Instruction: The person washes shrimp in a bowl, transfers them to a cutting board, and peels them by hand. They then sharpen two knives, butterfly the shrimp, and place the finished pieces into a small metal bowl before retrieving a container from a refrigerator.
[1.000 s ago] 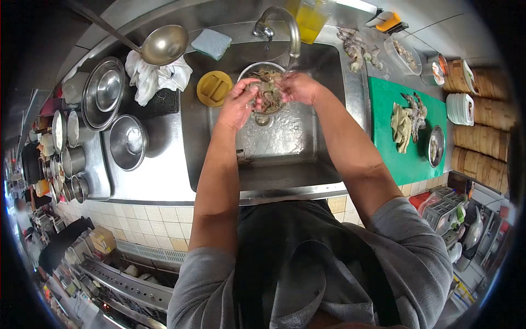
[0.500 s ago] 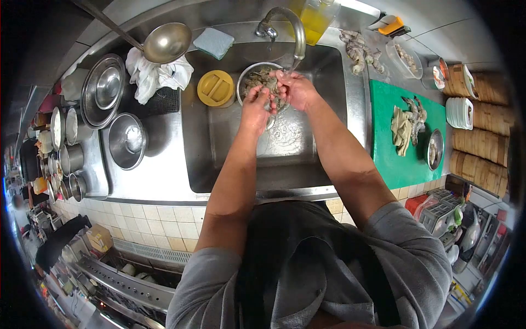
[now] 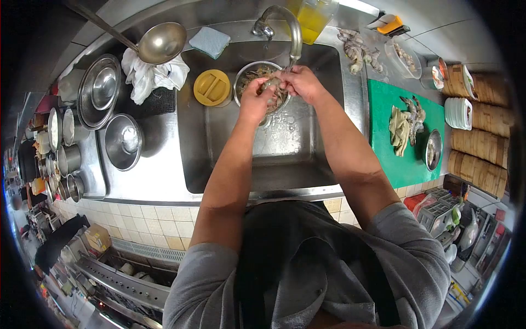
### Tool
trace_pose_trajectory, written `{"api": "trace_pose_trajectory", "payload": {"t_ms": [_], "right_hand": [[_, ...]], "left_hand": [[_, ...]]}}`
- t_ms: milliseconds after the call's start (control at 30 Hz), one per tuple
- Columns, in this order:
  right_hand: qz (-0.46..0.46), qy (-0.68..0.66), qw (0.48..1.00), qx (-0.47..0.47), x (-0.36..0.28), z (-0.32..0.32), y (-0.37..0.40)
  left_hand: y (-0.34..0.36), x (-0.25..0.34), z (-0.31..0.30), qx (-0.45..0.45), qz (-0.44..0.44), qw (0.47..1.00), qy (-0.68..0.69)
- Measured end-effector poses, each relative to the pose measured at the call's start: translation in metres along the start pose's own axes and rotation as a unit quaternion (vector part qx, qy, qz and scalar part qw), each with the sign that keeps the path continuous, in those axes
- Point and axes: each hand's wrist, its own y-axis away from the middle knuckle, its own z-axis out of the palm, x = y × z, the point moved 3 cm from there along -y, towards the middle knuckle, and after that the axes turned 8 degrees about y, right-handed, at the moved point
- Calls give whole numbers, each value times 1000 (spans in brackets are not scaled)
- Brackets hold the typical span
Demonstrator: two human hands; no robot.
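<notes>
Both hands meet over the back of the sink (image 3: 285, 159), just under the tap (image 3: 290, 24). The left hand (image 3: 255, 101) and right hand (image 3: 300, 83) each pinch the same shrimp (image 3: 272, 83) with their fingertips, and the other fingers are curled in. The shrimp hangs above the steel bowl (image 3: 244, 77), which sits in the sink's back part and holds more shrimp. A yellow lid (image 3: 212, 87) lies on the table left of the sink, and a green board (image 3: 394, 159) lies to the right of the sink.

The shrimp looks wet and the grip is only at the fingertips, so it could slip. If it fell outside the bowl's rim it would land on the sink floor near the drain. A sharp shell or tail spine could also prick a finger if the pull is hard. Water seems to be running from the tap, and it may splash out toward the board.

A second ago the hands were spread wider over the bowl, with the left hand more open. Half a second ago they were closer together but sat lower in the bowl. Now they are higher and closer to the spout. The bowl and lid have not moved in the sink.
</notes>
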Motion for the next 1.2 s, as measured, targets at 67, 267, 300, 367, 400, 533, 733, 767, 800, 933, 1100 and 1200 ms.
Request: {"api": "trace_pose_trajectory", "payload": {"t_ms": [67,267,300,367,400,533,733,767,800,933,1100,1200], "right_hand": [[-3,29,999,28,-3,-3,-2],[-8,219,971,92,-2,-14,-15],[-25,264,960,96,-9,-14,-12],[-42,307,946,100,-20,-13,-5],[-31,318,942,101,-27,-11,2],[-43,353,930,94,-30,-9,4],[-63,129,989,-34,-33,-6,16],[-62,129,989,-31,-34,-6,18],[-76,104,990,-59,-35,-4,20],[-105,-60,991,-55,-33,-2,21],[-66,-92,993,37,-28,2,30],[-95,5,993,65,-24,16,31]], "left_hand": [[-11,-1,-4,-12,185,953,-238],[5,37,23,-3,357,810,-465],[3,36,23,-2,358,810,-465],[-1,34,25,-4,361,784,-505],[-3,31,26,-4,361,784,-505],[-8,27,24,14,338,800,-496],[-23,26,8,14,196,925,-326],[-30,17,2,-9,97,967,-235],[-30,15,2,-23,25,991,-130],[-21,12,5,-13,-67,996,54],[3,22,25,-75,-34,989,126],[-6,17,17,-70,-20,993,89]]}}
